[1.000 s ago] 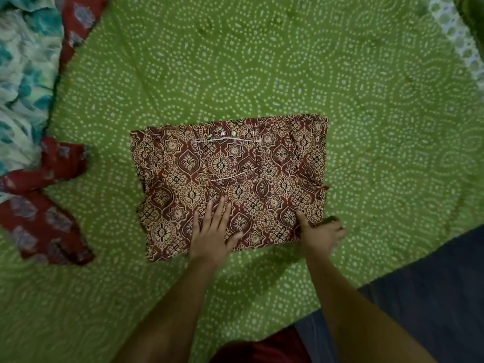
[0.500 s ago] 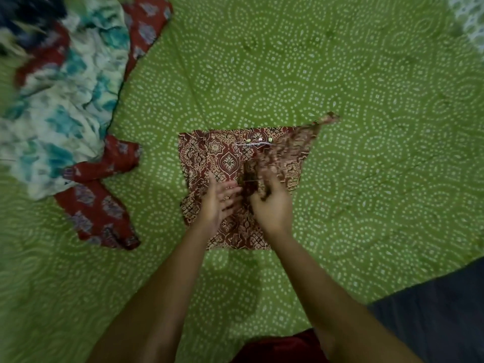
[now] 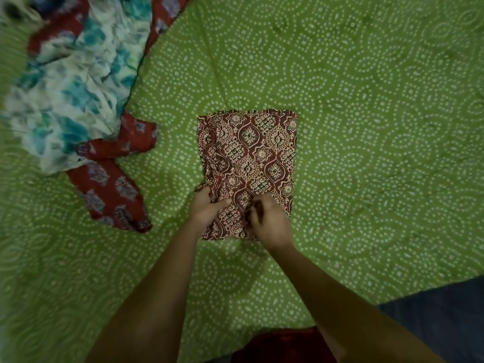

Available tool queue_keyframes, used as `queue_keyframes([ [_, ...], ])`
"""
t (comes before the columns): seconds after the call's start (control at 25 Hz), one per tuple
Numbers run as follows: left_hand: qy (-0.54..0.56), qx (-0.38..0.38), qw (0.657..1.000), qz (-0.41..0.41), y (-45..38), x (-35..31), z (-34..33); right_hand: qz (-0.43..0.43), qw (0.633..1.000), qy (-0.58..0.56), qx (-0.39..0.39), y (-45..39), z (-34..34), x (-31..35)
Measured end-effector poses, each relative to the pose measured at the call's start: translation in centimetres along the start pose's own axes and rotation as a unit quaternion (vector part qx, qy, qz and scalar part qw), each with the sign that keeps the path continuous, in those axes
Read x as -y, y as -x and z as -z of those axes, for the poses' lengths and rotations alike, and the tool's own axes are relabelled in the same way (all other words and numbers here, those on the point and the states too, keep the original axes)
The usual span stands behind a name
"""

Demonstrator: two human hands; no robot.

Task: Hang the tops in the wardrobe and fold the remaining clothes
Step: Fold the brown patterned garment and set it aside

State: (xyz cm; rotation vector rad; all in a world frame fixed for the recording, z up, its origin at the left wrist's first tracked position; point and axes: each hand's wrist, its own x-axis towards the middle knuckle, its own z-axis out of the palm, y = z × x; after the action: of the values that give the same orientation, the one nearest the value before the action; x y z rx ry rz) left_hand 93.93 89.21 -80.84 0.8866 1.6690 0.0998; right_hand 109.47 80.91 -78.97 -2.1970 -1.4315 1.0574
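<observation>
One patterned garment [image 3: 248,163] lies folded small on the bed [image 3: 366,127]. Left hand [image 3: 207,208] fingers grip its edge; right hand [image 3: 269,221] pinches it. The loose pile [image 3: 73,95] remains unfolded.

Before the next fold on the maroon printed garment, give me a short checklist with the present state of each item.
1. Maroon printed garment lies flat as a tidy rectangle on the green bedspread: ok, though its left edge near the hand is bunched.
2. Left hand has hold of the garment's left edge: ok, fingers curl round the cloth.
3. Right hand has a hold on the near part of the garment: ok, fingers curled into the fabric.
4. Bare bedspread to the right of the garment: ok.
5. Red floral cloth and white and teal cloth lie apart from the garment: ok.
6. Layers underneath are aligned: cannot tell.
</observation>
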Motion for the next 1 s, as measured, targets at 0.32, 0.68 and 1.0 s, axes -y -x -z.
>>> queue_keyframes([
  [0.32, -0.074, -0.229, 0.971, 0.006, -1.3, 0.3, 1.4, -0.265, 0.939, -0.210, -0.066, -6.2, 2.6, -5.1],
  [0.68, 0.018, -0.001, 0.997, 0.081, -5.0, -4.1, 0.4, -0.268, 0.843, -0.435, 0.169, -11.1, 5.6, -5.2],
  [1.0, 0.017, -0.019, 0.993, -0.116, 5.6, -9.4, 1.8, -0.223, 0.879, -0.419, 0.043, -3.9, 13.3, -3.6],
])
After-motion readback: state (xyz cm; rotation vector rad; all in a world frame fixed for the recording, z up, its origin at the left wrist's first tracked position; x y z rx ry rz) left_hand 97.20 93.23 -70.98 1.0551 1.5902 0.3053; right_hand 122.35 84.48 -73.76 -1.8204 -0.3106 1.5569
